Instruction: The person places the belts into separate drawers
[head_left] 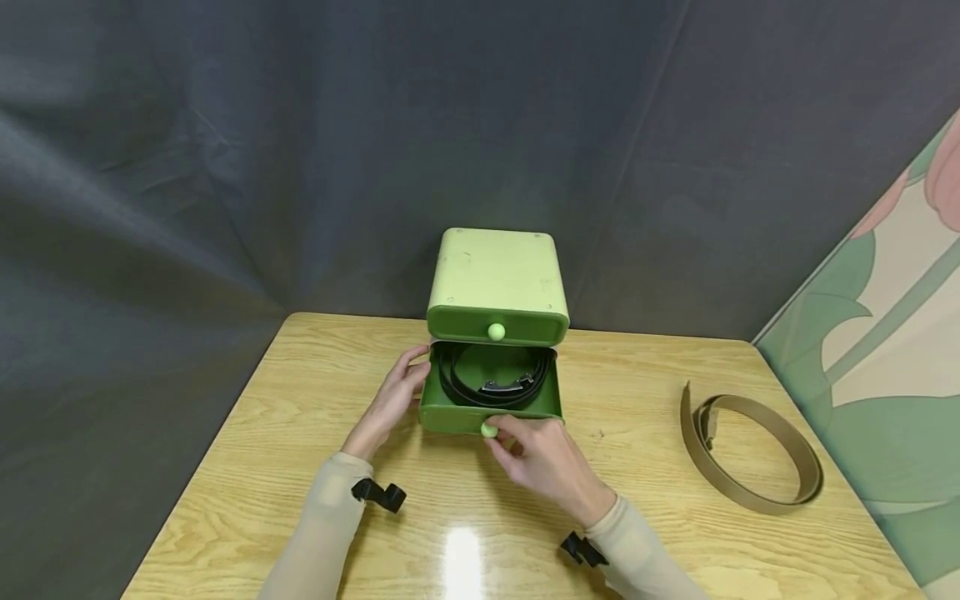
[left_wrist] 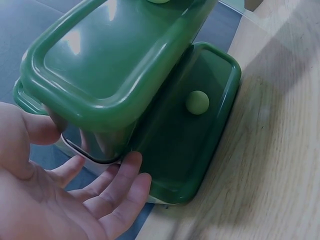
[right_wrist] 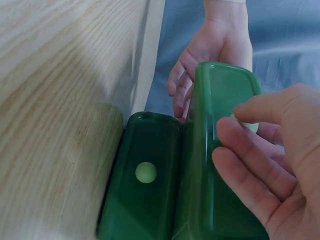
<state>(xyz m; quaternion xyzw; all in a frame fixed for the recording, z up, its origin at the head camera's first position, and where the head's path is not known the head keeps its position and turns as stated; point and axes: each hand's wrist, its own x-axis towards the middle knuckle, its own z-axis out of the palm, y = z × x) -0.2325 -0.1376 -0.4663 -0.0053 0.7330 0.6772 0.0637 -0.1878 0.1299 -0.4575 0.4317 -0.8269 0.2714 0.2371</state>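
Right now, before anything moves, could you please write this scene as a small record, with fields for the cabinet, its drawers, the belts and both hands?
Cabinet: pale green top, green drawer fronts
Top drawer: closed
Middle drawer: pulled out
Bottom drawer: closed
Black belt: coiled inside the middle drawer
Tan belt: loosely coiled on the wood-grain table, right of the cabinet
Right hand: pinches the middle drawer's round knob
Left hand: at the middle drawer's left side, fingers spread
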